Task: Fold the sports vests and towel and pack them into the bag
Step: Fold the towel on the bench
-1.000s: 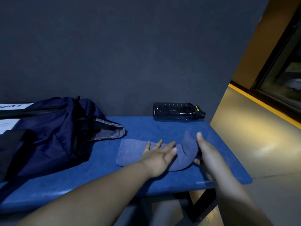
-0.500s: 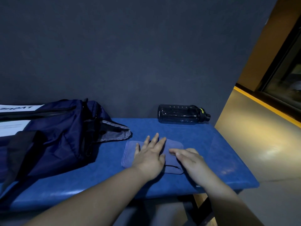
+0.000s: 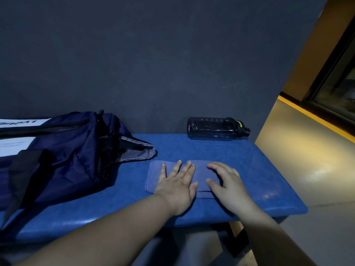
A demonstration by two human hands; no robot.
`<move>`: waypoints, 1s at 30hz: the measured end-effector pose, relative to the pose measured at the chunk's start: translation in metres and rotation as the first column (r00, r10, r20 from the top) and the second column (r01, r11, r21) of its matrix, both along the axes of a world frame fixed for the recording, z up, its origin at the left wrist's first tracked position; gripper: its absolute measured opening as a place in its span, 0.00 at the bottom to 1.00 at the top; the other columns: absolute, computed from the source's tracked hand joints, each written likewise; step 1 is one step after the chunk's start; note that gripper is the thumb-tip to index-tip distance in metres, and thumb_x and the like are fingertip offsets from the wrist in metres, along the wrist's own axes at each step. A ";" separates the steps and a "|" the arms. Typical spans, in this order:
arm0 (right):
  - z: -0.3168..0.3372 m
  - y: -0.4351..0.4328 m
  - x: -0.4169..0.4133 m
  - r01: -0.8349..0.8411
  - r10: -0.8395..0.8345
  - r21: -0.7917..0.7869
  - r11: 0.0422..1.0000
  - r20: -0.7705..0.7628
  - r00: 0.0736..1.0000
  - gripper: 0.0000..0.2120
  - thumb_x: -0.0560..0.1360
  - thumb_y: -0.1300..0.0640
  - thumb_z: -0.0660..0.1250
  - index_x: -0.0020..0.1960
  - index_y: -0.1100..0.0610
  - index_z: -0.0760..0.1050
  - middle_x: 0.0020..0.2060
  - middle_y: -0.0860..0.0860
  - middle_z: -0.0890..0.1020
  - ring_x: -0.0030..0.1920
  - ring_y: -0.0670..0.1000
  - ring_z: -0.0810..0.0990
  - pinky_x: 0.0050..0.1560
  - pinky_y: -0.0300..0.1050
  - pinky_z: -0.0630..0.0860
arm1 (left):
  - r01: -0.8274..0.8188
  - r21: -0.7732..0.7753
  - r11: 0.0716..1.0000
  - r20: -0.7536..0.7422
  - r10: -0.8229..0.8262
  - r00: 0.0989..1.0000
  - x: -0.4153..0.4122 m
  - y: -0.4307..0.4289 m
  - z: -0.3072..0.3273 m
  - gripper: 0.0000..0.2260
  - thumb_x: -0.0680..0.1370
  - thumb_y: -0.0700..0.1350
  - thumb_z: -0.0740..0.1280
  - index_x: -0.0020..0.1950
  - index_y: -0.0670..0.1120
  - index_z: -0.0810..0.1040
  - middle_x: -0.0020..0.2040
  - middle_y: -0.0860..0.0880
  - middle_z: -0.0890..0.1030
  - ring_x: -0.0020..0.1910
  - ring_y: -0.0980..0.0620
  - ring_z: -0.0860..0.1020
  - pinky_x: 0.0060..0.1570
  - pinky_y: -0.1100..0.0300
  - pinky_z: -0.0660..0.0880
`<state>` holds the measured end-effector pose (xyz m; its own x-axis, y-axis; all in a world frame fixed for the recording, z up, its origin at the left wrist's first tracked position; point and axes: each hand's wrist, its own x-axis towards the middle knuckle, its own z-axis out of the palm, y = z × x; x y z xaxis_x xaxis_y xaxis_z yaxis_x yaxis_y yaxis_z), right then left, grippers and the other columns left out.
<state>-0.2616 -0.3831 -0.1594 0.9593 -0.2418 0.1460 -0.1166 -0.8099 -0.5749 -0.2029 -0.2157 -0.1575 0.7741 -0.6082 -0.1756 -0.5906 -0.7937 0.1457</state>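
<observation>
On the blue padded bench (image 3: 259, 169), directly under your hands: one blue-grey cloth towel (image 3: 200, 174), folded to a flat oblong, its long axis running left to right along the seat. Your left hand (image 3: 175, 186) lies flat on its left half, fingers straight and spread, holding nothing. Your right hand (image 3: 228, 184) rests on its right end, fingers gently arched with the tips down on the cloth, thumb alongside; it presses rather than grips. To the left of the towel, near but not touching it: one navy fabric bag (image 3: 73, 150), slumped on the bench, its grey-lined open mouth (image 3: 134, 148) turned toward the towel's short left edge. At the back against the wall, well apart: one dark translucent plastic bottle (image 3: 213, 128), lying on its side. No vests are visible; whether they are inside the bag cannot be told. Judgement: the packing move runs leftward along the towel's long axis, and your left hand is the nearer to the mouth.
</observation>
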 end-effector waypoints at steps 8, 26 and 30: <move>0.010 0.018 0.002 0.309 -0.304 -0.031 0.951 -0.302 0.903 0.29 0.74 0.32 0.60 0.61 0.54 0.74 0.55 0.51 0.80 0.56 0.54 0.78 0.50 0.47 0.72 | -0.008 -0.002 1.000 -0.008 0.008 1.000 0.000 0.000 -0.001 0.26 0.83 0.58 0.40 0.79 0.53 0.36 0.79 0.56 0.38 0.77 0.52 0.35 0.73 0.40 0.33; 0.026 0.042 0.015 0.076 -0.057 -0.107 0.991 0.177 0.983 0.24 0.67 0.50 0.70 0.63 0.53 0.76 0.58 0.51 0.78 0.58 0.55 0.74 0.59 0.46 0.69 | -0.402 -0.511 0.759 -0.431 0.178 0.884 0.012 0.016 0.016 0.27 0.82 0.61 0.44 0.79 0.55 0.44 0.79 0.52 0.57 0.79 0.46 0.51 0.77 0.50 0.43; 0.022 0.052 0.014 -0.130 0.129 0.006 0.991 0.096 0.987 0.30 0.68 0.32 0.53 0.62 0.45 0.78 0.55 0.42 0.80 0.61 0.46 0.72 0.65 0.49 0.66 | -0.510 -0.594 0.622 -0.522 0.184 0.833 0.021 0.020 0.014 0.30 0.81 0.64 0.47 0.80 0.55 0.46 0.79 0.50 0.57 0.78 0.47 0.55 0.76 0.52 0.51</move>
<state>-0.2474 -0.3311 -0.1369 0.9645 -0.1186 0.2360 0.0447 -0.8073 -0.5884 -0.1820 -0.1957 -0.1439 0.9171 -0.3692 -0.1501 -0.0557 -0.4915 0.8691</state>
